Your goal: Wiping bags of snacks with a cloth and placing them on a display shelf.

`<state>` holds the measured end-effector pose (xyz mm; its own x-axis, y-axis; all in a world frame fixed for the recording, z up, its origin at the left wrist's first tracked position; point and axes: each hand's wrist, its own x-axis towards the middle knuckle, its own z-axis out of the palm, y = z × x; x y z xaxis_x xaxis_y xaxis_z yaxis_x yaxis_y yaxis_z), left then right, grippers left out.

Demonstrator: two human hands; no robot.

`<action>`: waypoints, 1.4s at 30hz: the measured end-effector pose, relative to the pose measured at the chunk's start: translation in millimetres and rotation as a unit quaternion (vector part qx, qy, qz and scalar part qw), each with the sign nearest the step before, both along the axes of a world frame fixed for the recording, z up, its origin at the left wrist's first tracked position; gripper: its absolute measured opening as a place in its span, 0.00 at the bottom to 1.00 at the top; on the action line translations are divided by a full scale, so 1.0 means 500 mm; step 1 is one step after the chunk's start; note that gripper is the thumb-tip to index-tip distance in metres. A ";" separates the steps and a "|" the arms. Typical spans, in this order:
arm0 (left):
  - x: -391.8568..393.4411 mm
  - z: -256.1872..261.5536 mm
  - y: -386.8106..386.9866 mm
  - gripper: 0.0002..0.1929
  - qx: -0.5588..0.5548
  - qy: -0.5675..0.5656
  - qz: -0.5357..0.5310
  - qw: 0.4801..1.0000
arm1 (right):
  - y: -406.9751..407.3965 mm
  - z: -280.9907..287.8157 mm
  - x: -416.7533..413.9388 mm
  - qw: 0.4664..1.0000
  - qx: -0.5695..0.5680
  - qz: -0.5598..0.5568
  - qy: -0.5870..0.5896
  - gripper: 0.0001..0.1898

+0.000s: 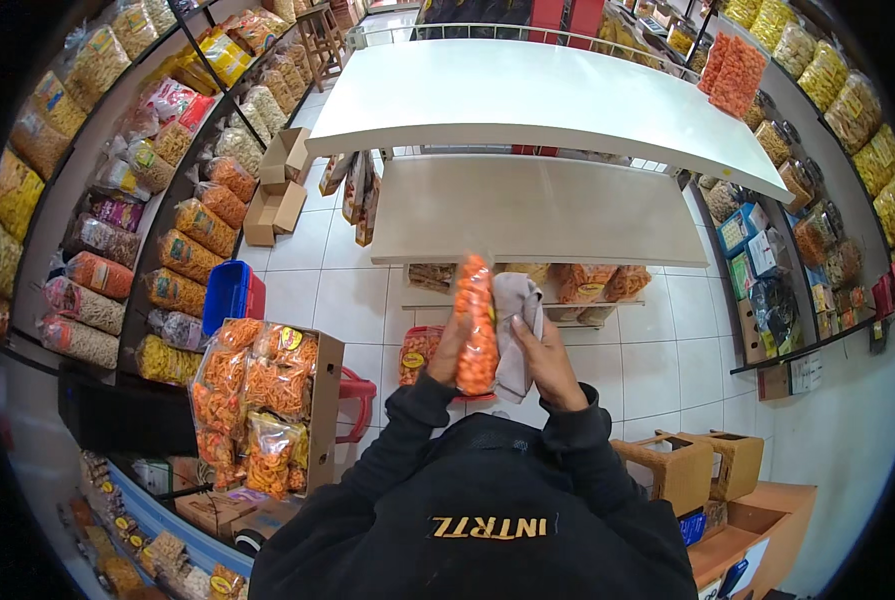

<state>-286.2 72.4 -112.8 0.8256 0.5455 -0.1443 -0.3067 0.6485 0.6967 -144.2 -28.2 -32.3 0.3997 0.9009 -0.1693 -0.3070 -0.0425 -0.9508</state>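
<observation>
Upright in front of my chest is a clear plastic bag of orange snacks (475, 330), its top slightly blurred. My left hand (447, 352) grips it from the left side, the fingers mostly hidden behind. A grey cloth (516, 330) is held in my right hand (552, 364), close against the bag's right side. Beyond both hands stands a white shelf unit, with a broad top shelf (545, 86) and a lower shelf (530, 206). Two similar orange snack bags (736, 71) stand at the top shelf's right end.
A carton of snack bags (327, 412) is at my left, near a blue tub (226, 300) and open cardboard boxes (275, 214). Below me sits a red basket of bags (417, 352). Stocked racks (184, 225) line the left. Wicker stools (672, 469) stand at right.
</observation>
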 end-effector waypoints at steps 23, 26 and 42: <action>-0.008 -0.190 0.006 0.39 -0.053 -0.423 -0.130 0.895 | -0.017 0.106 -0.088 0.781 0.103 0.087 -0.610 0.33; 0.005 -0.152 0.013 0.39 0.013 -0.649 -0.231 0.725 | -0.008 0.110 -0.085 0.791 0.106 0.075 -0.598 0.32; -0.051 -0.040 -0.064 0.36 -0.167 -0.280 0.019 0.945 | 0.085 0.033 0.109 0.791 0.062 -0.039 -0.607 0.19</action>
